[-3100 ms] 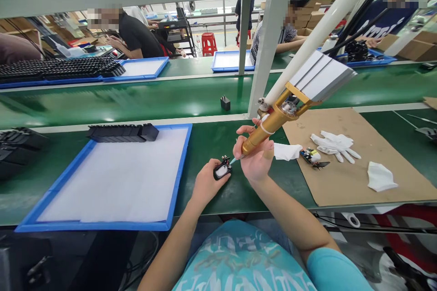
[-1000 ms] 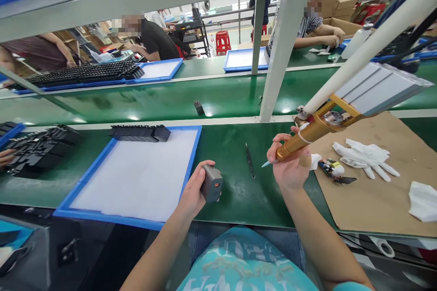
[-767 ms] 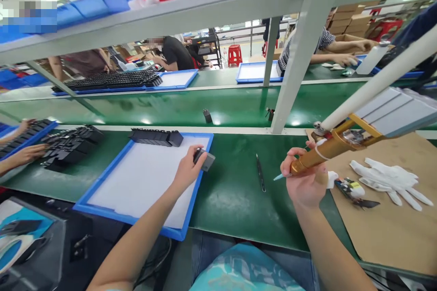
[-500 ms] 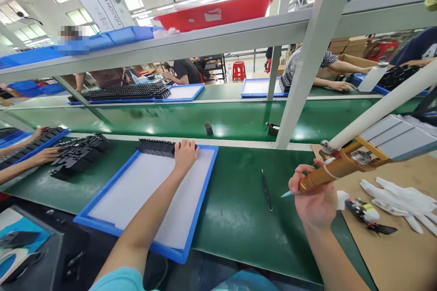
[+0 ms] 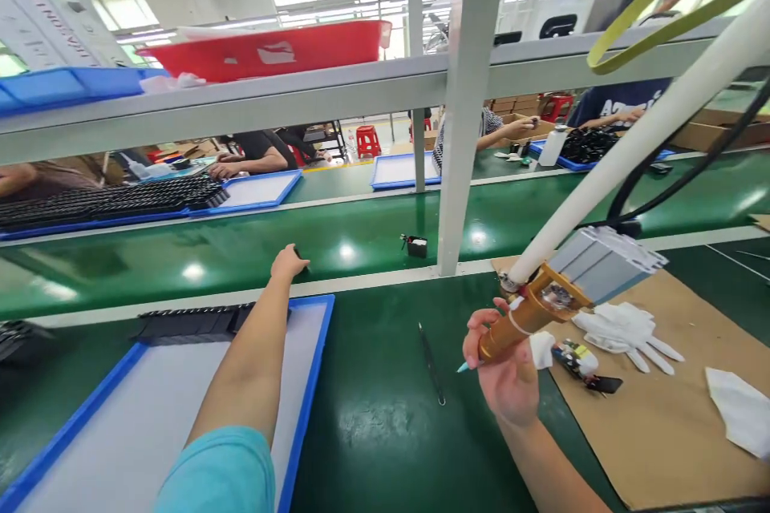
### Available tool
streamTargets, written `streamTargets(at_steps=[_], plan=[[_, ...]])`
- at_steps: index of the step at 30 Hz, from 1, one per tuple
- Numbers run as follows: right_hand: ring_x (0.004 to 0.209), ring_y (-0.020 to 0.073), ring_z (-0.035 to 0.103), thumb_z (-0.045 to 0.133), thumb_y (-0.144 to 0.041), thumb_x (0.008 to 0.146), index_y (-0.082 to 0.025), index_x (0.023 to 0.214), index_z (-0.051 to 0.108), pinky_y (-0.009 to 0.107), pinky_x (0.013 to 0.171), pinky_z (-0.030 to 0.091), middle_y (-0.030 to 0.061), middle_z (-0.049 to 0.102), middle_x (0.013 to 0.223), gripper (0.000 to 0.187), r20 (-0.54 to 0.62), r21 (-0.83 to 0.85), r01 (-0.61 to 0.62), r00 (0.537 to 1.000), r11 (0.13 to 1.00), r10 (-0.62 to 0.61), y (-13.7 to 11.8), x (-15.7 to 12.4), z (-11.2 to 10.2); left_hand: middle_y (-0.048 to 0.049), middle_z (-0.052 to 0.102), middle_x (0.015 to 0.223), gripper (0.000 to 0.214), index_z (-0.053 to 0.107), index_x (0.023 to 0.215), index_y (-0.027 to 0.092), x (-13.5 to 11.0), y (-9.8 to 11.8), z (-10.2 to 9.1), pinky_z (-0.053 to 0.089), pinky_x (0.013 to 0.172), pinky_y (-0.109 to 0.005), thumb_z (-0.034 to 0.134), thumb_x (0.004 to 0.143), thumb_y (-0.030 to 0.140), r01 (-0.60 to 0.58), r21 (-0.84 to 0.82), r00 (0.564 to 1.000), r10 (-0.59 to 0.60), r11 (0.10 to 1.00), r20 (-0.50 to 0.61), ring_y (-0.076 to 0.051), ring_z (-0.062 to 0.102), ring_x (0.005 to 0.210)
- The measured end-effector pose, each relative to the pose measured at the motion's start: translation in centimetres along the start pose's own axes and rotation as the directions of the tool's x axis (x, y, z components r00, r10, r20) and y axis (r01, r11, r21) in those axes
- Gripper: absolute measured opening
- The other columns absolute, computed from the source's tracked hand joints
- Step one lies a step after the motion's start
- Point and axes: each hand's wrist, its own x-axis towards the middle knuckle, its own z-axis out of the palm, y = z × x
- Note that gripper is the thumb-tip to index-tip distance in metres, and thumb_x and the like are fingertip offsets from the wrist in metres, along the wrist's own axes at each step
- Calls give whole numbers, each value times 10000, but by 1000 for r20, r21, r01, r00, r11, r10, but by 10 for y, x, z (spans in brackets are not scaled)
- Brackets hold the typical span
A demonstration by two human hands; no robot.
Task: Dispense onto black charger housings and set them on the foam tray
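Observation:
My left hand (image 5: 287,263) reaches out over the green belt beyond the tray. Its fingers are closed round a small black part (image 5: 301,258), most of which they hide. My right hand (image 5: 504,381) wraps round the gold barrel of a glue dispensing valve (image 5: 522,327), whose light blue tip points down and left. A ribbed grey block (image 5: 605,260) is joined to the valve's far end. Under my left arm lies a blue-rimmed tray (image 5: 313,385) with a white bottom. A row of black cases (image 5: 192,325) stands along the tray's far edge.
Black tweezers (image 5: 431,365) lie on the green table between my hands. Another black part (image 5: 415,245) with wires sits on the belt. White gloves (image 5: 629,333) and a small circuit assembly (image 5: 583,361) rest on cardboard (image 5: 655,433). A white post (image 5: 466,112) rises ahead; people work across the belt.
My left hand has left the row of cases and moved forward onto the belt, closing on the small black part. The view has turned right. My right hand still holds the valve.

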Motion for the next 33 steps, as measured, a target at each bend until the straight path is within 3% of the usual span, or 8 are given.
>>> streamTargets(at_steps=[3,6,12,15,19,23,28,33], plan=[[482,91,512,489,-555,860,-286,1109,514,267,476,390,13,578,895,367,19,11,-3,1000,1000,3,-1,1,0,-289,596,1178,594,511,1194,30,-1,11,-4,474,877,-482,710,695,283,-24,-2,1000,24,1000,6,-419,561,1133],[488,83,517,473,-546,874,-278,1048,521,260,481,391,11,581,906,324,38,25,1,999,1000,-2,-2,1,1,-197,603,1227,570,536,1196,110,-20,42,-1,455,946,-439,708,715,363,-203,-71,978,206,977,32,-357,552,1163],[492,75,519,480,-528,879,-274,1028,514,254,479,392,9,577,927,296,44,28,16,999,999,-17,-1,0,1,-30,683,1089,597,616,1156,241,-109,141,43,514,829,-287,793,625,447,-573,-354,735,655,739,178,-198,660,878],[501,74,518,486,-520,881,-279,1065,504,244,480,388,8,579,923,305,53,41,18,998,999,-21,1,0,-1,-25,669,1123,564,637,1110,248,-137,168,61,494,868,-282,815,601,416,-602,-423,685,710,677,161,-203,650,935],[522,77,524,474,-516,890,-275,1062,498,237,484,387,12,583,933,297,72,64,19,997,998,-24,1,0,-1,-96,659,1129,627,567,1189,200,-125,167,67,489,883,-335,693,708,583,-492,-446,798,592,748,113,-249,649,977],[525,78,526,481,-513,888,-275,1048,490,230,474,389,12,584,940,287,94,89,-2,996,996,-6,0,-2,0,-243,602,1204,935,183,1449,76,-93,157,75,467,914,-429,601,793,595,-262,-434,945,321,862,67,-351,588,1132],[527,77,526,478,-511,892,-278,1063,483,231,479,393,12,579,945,289,109,86,-2,994,996,-7,2,-2,-1,-283,544,1289,1088,-65,1484,84,-74,164,89,436,961,-479,663,783,486,-94,-456,990,131,885,49,-381,532,1216],[524,82,523,480,-512,888,-276,1028,472,237,473,386,6,576,937,274,105,78,1,994,997,-9,1,0,-1,-254,524,1334,920,118,1473,100,-75,157,69,402,1023,-470,673,790,368,-100,-516,989,142,851,42,-337,516,1246]])
